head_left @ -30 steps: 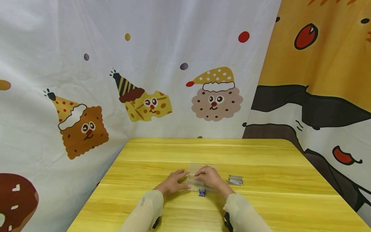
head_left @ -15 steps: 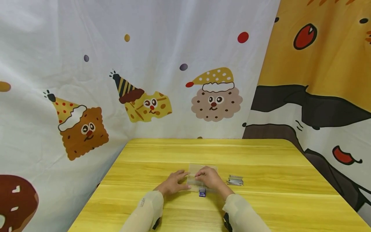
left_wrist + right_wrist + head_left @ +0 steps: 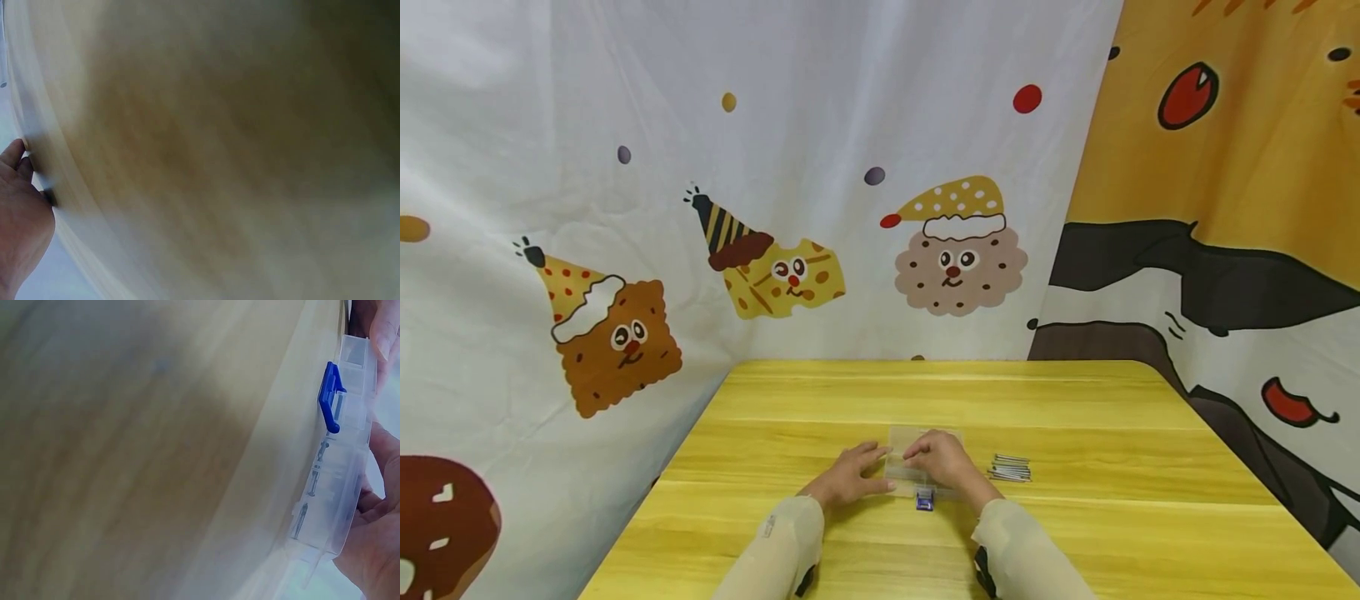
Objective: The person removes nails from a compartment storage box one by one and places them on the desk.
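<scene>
A clear plastic compartment box lies on the wooden table with its clear lid folded back. Its blue latch hangs on the near side, also plain in the right wrist view. Thin metal nails show inside some compartments. My left hand touches the box's left edge, thumb and fingers extended and spread. Over the box, my right hand has thumb and fingertips drawn together; whether something thin is between them cannot be seen. In the left wrist view only part of the left hand appears.
A small pile of metal nails lies on the table just right of my right hand. Behind the wooden table hangs a white printed curtain, with an orange and black patterned one at the right.
The head view has tilted slightly, so the whole scene sits a little lower. Both hands keep nearly the same pose at the box.
</scene>
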Motion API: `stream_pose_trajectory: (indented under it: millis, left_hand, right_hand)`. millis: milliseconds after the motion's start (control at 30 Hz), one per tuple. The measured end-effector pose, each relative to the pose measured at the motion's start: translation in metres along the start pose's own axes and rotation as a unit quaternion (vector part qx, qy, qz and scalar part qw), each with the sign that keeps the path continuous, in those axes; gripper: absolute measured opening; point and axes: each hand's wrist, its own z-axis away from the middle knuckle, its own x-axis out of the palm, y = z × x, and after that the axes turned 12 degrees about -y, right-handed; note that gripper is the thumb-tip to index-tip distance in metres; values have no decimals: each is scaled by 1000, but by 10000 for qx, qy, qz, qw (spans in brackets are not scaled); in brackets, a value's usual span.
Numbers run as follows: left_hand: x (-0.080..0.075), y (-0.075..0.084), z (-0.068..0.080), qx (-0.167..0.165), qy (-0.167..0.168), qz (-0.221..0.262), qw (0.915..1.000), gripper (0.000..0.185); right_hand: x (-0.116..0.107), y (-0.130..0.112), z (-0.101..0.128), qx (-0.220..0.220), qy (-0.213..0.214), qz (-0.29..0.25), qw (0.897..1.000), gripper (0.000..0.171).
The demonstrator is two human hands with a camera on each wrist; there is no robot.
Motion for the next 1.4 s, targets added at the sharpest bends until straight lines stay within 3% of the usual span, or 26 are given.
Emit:
stream_pose_trajectory:
  millis: [233,933,1400]
  left_hand:
    - [1,0,0,66,16,-58,10000,72]
    - [1,3,3,-31,-6,76,10000,71]
    - [-1,6,5,-25,2,72,10000,71]
  right_hand:
    - [-1,1,-3,-69,-104,43,9999,3]
    - [-12,-3,-12,425,-879,-255,9949,6]
    - [-11,-2,-13,-182,-1020,104,9946,6]
